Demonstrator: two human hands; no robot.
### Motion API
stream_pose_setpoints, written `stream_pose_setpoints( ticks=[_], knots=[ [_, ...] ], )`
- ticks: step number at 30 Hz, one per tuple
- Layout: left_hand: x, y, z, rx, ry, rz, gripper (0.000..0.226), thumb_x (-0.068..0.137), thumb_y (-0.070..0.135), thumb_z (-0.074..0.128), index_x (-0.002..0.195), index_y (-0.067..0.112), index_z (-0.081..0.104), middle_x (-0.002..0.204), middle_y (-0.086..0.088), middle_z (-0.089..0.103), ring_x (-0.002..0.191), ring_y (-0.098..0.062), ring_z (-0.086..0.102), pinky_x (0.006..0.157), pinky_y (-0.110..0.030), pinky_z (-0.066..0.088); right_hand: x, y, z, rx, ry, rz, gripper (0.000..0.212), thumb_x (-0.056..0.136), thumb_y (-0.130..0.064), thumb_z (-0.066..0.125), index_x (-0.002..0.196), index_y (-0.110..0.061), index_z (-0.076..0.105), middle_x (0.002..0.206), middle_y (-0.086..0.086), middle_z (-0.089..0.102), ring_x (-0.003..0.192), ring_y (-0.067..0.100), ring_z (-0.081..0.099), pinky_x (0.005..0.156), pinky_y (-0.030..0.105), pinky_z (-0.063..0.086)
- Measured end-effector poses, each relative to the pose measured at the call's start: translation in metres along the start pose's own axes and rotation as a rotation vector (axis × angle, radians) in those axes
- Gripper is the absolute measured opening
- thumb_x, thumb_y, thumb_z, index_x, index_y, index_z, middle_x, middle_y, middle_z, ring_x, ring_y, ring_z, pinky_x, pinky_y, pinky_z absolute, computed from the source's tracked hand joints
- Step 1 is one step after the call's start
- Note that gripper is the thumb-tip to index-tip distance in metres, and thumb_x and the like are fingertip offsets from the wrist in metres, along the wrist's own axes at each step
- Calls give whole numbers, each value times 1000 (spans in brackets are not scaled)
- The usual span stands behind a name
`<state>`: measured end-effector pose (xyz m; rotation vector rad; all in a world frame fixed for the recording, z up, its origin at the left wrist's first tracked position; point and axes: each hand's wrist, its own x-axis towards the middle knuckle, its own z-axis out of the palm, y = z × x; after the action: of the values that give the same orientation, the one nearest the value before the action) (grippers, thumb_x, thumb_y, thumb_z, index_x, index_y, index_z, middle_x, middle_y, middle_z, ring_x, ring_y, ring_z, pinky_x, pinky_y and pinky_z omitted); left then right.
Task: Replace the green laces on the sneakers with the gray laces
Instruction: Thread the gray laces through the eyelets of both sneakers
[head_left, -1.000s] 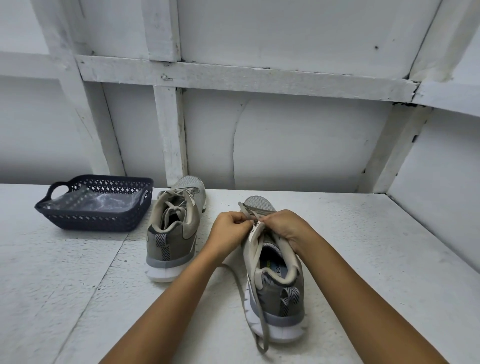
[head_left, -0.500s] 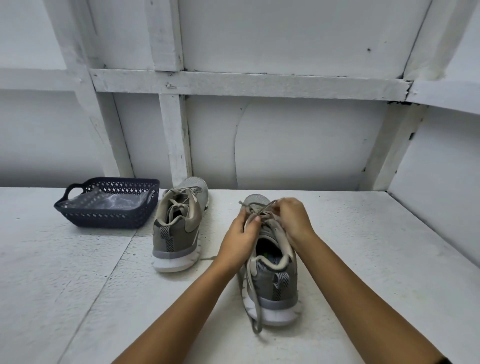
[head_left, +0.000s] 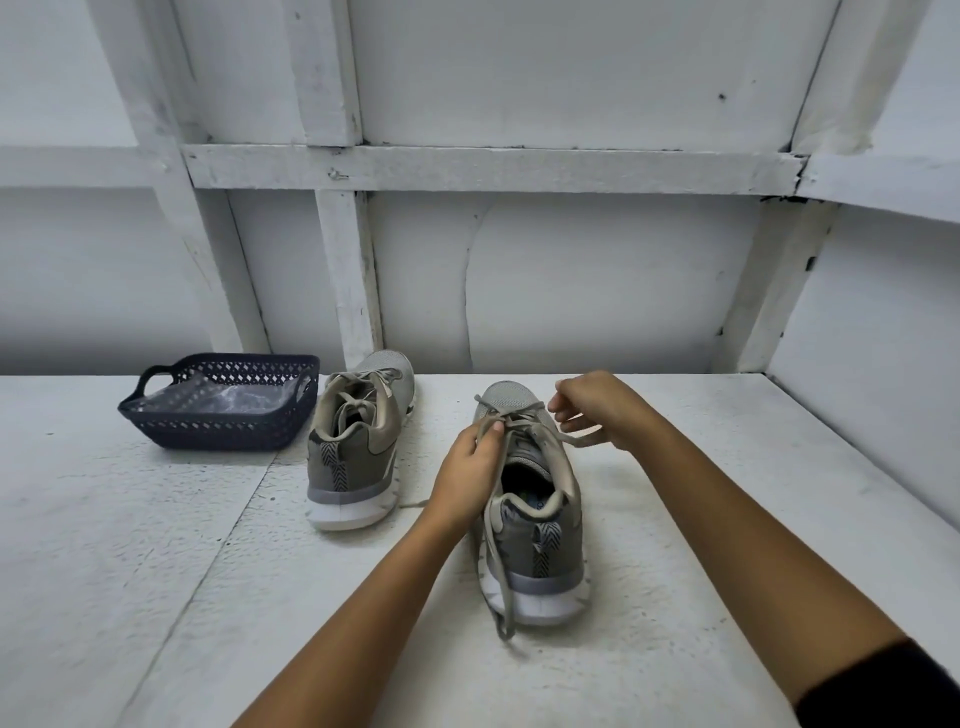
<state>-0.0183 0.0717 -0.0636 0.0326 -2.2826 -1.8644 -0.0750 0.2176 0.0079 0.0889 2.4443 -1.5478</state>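
On the white painted shelf (head_left: 156, 545), the soft, light lace (head_left: 576, 441) of the near-right sneaker (head_left: 550, 561) is pinched by the left hand (head_left: 467, 467) and right hand (head_left: 597, 410), and is probably best gripped near its tip.

Just 1 camera, worn on the person's head. It looks forward and down, from close above the left hand (head_left: 467, 470) and right hand (head_left: 602, 405), over the rough white tabletop (head_left: 156, 571) to the white wooden wall (head_left: 597, 286).
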Motion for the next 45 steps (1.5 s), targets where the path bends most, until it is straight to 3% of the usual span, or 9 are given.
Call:
stream_pose_setpoints(
  ticks=[6,14,21,25,29,32,35,41,45],
  knots=[
    [-4,2,-1,-20,-37,15,34,100,26,41,125,12,59,125,-1,61,119,-12,53,104,-27,37,40,13,6,-396,146,-36,33,94,-23,47,93,4,66,90,14,65,73,23,56,62,28,40],
    [-4,0,-4,-16,-67,17,37,97,37,43,124,18,60,124,5,62,120,-8,52,105,-26,36,64,11,31,-335,300,3,27,86,-4,51,63,-9,37,67,5,44,79,28,49,64,29,40],
    [-4,-1,-7,17,-78,3,35,99,32,41,126,18,59,125,5,61,120,-7,51,102,-22,35,76,-11,48,-349,304,-187,20,89,-7,51,98,2,67,108,20,66,103,32,60,78,31,45],
    [-3,-5,-6,6,-83,-6,41,98,39,42,130,18,56,130,4,59,124,-8,50,109,-29,34,71,-33,59,-313,21,-437,11,90,-13,58,84,-10,67,80,6,64,81,18,56,73,27,40],
    [-3,-5,-6,-44,-85,3,36,100,38,39,125,21,58,125,9,61,119,-4,51,100,-15,36,51,-43,54,-787,-112,-494,24,90,-21,54,101,-7,71,105,8,69,99,22,61,86,31,47],
    [-5,-3,-5,-56,-73,9,33,100,36,37,121,24,60,118,12,62,111,2,53,86,-1,34,29,-44,38,-1025,-78,-402,17,86,-13,49,76,-4,59,73,9,58,80,29,54,61,27,42],
    [-5,-2,-4,-71,-61,3,26,101,33,37,107,33,62,107,18,63,100,12,53,80,3,34,7,-43,30,-1144,-205,-322,14,88,-13,52,85,-6,63,66,6,48,65,24,47,46,23,35],
    [-6,0,-3,-96,-45,23,25,101,31,36,104,29,61,96,21,62,91,15,52,72,5,35,9,-23,31,-827,-122,-342,14,83,-12,60,86,-3,71,71,7,62,63,16,52,46,18,36],
    [-7,1,-2,-97,-35,34,28,101,33,35,110,24,61,100,17,62,95,10,54,73,5,35,2,-9,13,-210,-125,-298,17,88,-9,53,76,-7,65,91,13,70,87,19,61,73,29,44]
  ],
)
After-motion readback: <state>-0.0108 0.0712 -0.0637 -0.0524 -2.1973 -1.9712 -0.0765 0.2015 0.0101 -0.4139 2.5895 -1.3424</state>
